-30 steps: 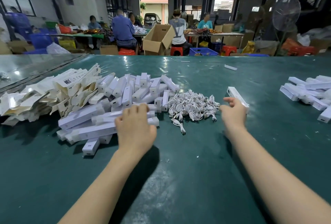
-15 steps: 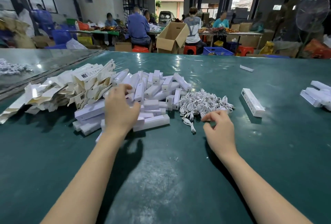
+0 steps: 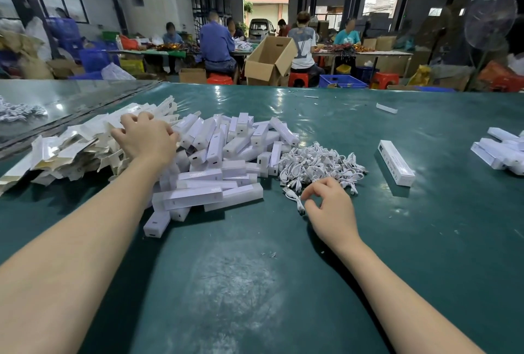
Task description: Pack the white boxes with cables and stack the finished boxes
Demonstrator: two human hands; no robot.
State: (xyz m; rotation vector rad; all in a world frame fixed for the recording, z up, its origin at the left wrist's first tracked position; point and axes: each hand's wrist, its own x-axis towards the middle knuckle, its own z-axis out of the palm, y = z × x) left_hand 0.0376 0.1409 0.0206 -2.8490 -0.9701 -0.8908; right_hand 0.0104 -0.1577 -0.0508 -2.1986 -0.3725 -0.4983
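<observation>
I am seeing left hand (image 3: 147,139) on flat cartons (image 3: 71,149) beside white boxes (image 3: 226,152); fingers hidden, grip not determinable. Right hand (image 3: 331,209) hovering, fingers curled, over stray cable (image 3: 293,197) at near edge of cable pile (image 3: 317,161); pinch unconfirmed. Hands well apart. I am recommending: pinching one cable at plug, lifting clear of tangle

The green table (image 3: 283,282) carries flat cartons (image 3: 71,149) at ten o'clock, a heap of white boxes (image 3: 226,149) at eleven, tangled white cables (image 3: 317,161) at twelve, one printed box (image 3: 395,162) at one, and stacked boxes (image 3: 499,152) at two.
</observation>
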